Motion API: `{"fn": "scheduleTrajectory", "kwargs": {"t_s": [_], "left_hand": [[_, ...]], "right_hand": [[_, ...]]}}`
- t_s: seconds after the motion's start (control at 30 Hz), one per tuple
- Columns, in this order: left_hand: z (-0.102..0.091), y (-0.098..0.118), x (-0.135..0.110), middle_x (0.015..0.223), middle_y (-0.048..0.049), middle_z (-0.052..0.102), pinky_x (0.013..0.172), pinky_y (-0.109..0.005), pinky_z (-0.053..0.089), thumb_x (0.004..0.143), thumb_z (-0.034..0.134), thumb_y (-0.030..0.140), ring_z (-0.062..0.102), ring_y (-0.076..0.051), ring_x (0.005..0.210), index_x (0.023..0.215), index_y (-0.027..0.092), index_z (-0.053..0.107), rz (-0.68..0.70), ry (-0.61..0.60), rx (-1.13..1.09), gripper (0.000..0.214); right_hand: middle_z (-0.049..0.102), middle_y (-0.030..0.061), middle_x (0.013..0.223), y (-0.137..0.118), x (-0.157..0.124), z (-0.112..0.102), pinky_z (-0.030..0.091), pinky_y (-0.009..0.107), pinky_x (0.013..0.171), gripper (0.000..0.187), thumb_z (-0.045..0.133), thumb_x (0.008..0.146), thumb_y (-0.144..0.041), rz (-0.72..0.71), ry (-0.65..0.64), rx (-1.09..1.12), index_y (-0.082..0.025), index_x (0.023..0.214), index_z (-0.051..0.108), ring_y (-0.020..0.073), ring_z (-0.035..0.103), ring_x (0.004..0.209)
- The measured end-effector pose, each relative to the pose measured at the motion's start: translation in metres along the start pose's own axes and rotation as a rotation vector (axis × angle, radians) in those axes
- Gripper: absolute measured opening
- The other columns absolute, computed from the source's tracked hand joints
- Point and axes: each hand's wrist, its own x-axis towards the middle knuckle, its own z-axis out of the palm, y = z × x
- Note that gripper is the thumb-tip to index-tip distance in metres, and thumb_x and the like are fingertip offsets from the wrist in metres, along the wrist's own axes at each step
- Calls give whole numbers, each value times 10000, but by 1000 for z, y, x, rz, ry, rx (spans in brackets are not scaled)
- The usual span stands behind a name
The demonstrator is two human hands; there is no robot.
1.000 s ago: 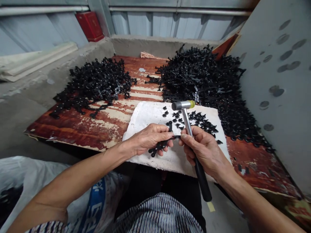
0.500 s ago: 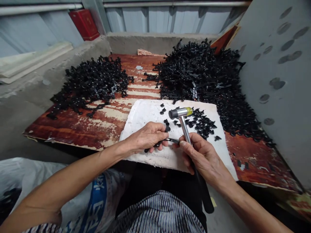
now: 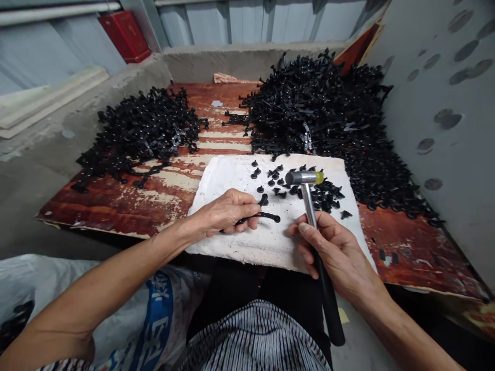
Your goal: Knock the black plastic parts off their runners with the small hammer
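My left hand (image 3: 232,211) is closed on a black jointed part (image 3: 269,217), whose flat arm with a round end sticks out to the right; the rest is hidden in the fingers. My right hand (image 3: 328,242) grips a mallet (image 3: 309,203) by its shaft and black handle. The mallet's head is upright, grey on the left and yellow on the right. Both hands are over a white cloth pad (image 3: 232,178). Several small black stud-like pieces (image 3: 328,196) lie on the pad behind the mallet head, with a few more near its middle.
A pile of black jointed parts (image 3: 139,123) lies at the left on the worn red-brown board (image 3: 174,206). A larger black pile (image 3: 320,103) covers the right side. A grey spotted panel (image 3: 444,103) rises at the right. A white sack (image 3: 116,299) stands below left.
My right hand has let go of the black part's end and moved right with the mallet, so the part's round end now shows. My left hand still holds the part.
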Motion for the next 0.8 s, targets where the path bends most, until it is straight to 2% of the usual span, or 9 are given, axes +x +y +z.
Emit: {"fn": "scheduleTrajectory", "kwargs": {"t_s": [0.5, 0.63, 0.8], "left_hand": [[4, 6, -2, 418, 53, 483, 297, -129, 181, 934, 476, 106, 336, -17, 306, 635, 117, 547, -42, 28, -14, 307], [5, 7, -1, 417, 54, 469, 306, -130, 176, 933, 482, 127, 337, -18, 312, 628, 125, 543, -49, 39, 46, 312], [-2, 8, 2, 367, 57, 408, 314, -144, 151, 941, 482, 185, 276, -18, 289, 608, 133, 552, -46, 17, 187, 344]], "right_hand": [[609, -34, 690, -3, -2, 0, 353, 165, 289, 340, 674, 782, -500, 39, -11, -39, -202, 853, 526, 40, 409, 377], [543, -66, 565, -2, -2, -1, 347, 169, 294, 318, 651, 802, -501, 32, -30, -58, -211, 854, 532, 58, 396, 370], [550, -49, 573, -1, -3, -2, 353, 182, 307, 331, 630, 818, -533, 31, -40, -108, -215, 856, 547, 70, 397, 386]]}}
